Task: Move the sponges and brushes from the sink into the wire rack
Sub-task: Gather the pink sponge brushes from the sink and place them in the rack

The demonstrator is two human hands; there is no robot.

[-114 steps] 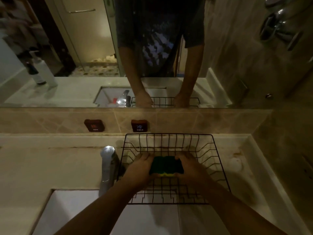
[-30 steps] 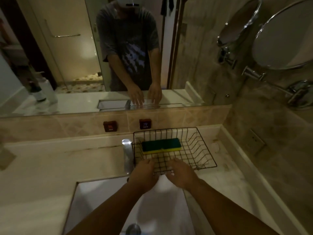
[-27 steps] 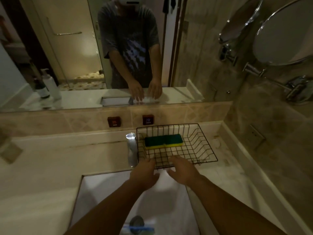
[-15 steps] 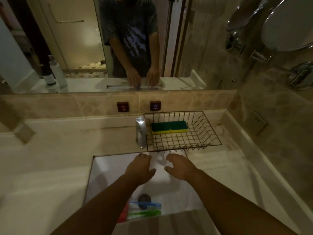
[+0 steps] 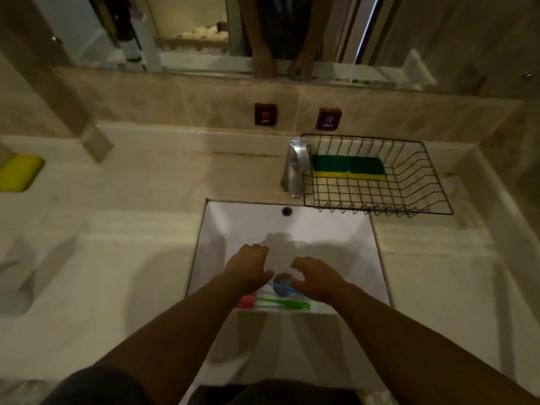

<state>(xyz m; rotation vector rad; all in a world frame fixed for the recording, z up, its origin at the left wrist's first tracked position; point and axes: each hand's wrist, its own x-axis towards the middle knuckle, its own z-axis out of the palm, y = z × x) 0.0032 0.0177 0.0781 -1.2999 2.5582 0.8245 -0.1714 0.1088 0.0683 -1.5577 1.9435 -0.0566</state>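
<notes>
A green-and-yellow sponge (image 5: 347, 168) lies at the back left of the black wire rack (image 5: 415, 200) on the counter, right of the tap. In the white sink (image 5: 292, 229), near its front wall, lie a blue brush (image 5: 282, 287), a green brush (image 5: 285, 303) and a red item (image 5: 247, 301), partly hidden by my arm. My left hand (image 5: 248, 270) and my right hand (image 5: 317, 280) hover over the drain (image 5: 283, 280), fingers apart, holding nothing.
A chrome tap (image 5: 295, 168) stands between sink and rack. A yellow sponge-like object (image 5: 19, 176) lies at the far left of the counter. Two small dark plates (image 5: 265, 114) sit on the tiled backsplash below the mirror.
Both hands let go of the sponge in the rack, drew back and dropped into the sink over the drain. The view tilted down, bringing the brushes into sight.
</notes>
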